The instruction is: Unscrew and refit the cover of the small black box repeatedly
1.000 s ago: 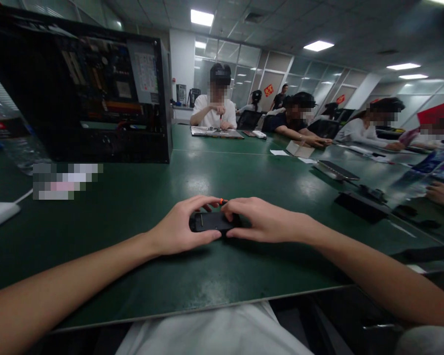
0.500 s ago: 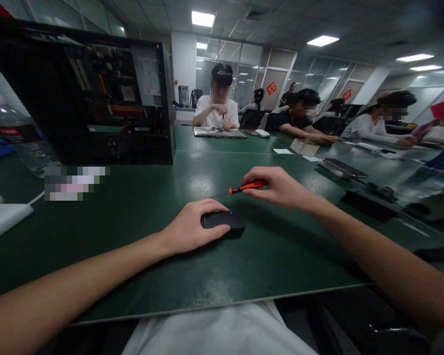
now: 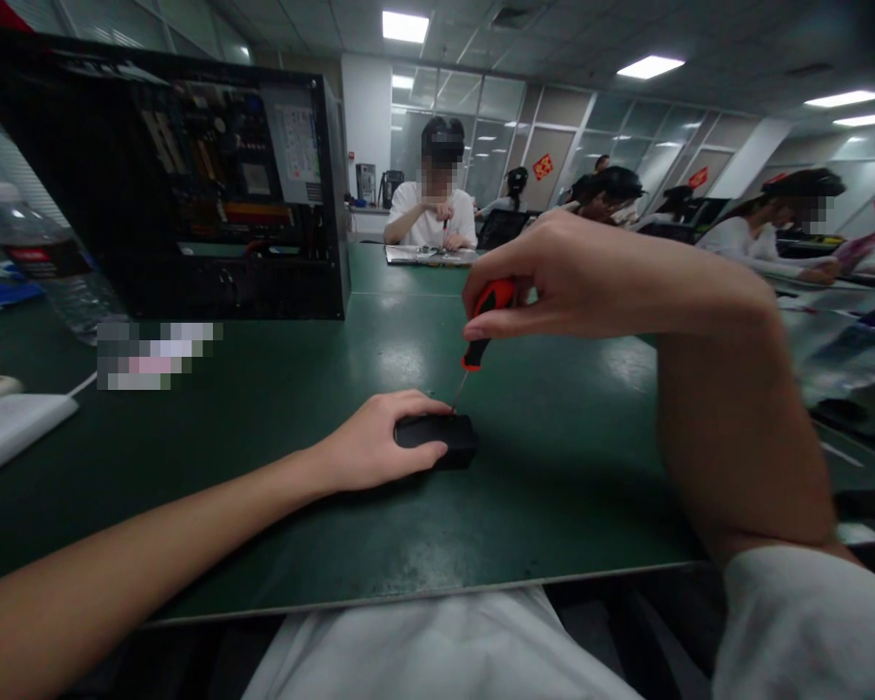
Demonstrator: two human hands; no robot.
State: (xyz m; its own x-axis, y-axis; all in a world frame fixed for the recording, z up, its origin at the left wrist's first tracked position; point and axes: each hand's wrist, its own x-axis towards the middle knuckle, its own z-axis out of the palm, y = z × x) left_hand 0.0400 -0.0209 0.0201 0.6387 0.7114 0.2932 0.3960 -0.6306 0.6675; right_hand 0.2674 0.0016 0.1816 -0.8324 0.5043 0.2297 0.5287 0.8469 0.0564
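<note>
A small black rectangular box (image 3: 437, 443) lies on the green tabletop, its exact kind unclear. My left hand (image 3: 379, 442) grips it from the left, thumb along the near side and fingers along the far side. Above and to the right, my right hand (image 3: 517, 287) is closed around the orange-and-black handle of a screwdriver (image 3: 473, 350). The shaft points steeply down, and its tip meets the box's top near the far edge, close to my left fingertips. Whether a screw sits under the tip is too small to make out.
An open black computer case (image 3: 262, 282) stands at the back left, beside a plastic bottle (image 3: 51, 262). A white power strip (image 3: 18, 433) lies at the left edge. Across the green table (image 3: 379, 544), a person in a white shirt (image 3: 434, 209) works on a flat board.
My right hand has risen and turned, swinging the screwdriver from nearly level to steeply upright, with its tip now down at the box. My left hand stays on the box.
</note>
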